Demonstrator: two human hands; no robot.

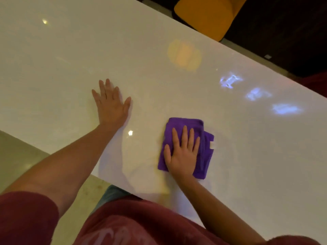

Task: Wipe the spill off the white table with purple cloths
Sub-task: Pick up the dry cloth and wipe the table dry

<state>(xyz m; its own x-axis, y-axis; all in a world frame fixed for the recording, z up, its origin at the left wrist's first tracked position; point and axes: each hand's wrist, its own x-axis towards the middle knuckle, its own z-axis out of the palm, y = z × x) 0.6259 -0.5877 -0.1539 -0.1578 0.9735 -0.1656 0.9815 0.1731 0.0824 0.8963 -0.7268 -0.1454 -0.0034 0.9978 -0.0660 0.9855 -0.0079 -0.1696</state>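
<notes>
A folded purple cloth (203, 149) lies flat on the glossy white table (70, 68), near its front edge. My right hand (182, 154) presses down on the cloth with fingers spread, palm flat on top of it. My left hand (111, 105) rests palm-down on the bare table to the left of the cloth, fingers apart, holding nothing. No distinct spill shows on the surface; a faint smear runs between the two hands.
A yellow-orange chair (208, 15) stands beyond the table's far edge, with its blurred reflection (184, 54) on the tabletop. Bluish light reflections (256, 94) lie on the right part of the table. Pale floor (16, 152) shows at the lower left.
</notes>
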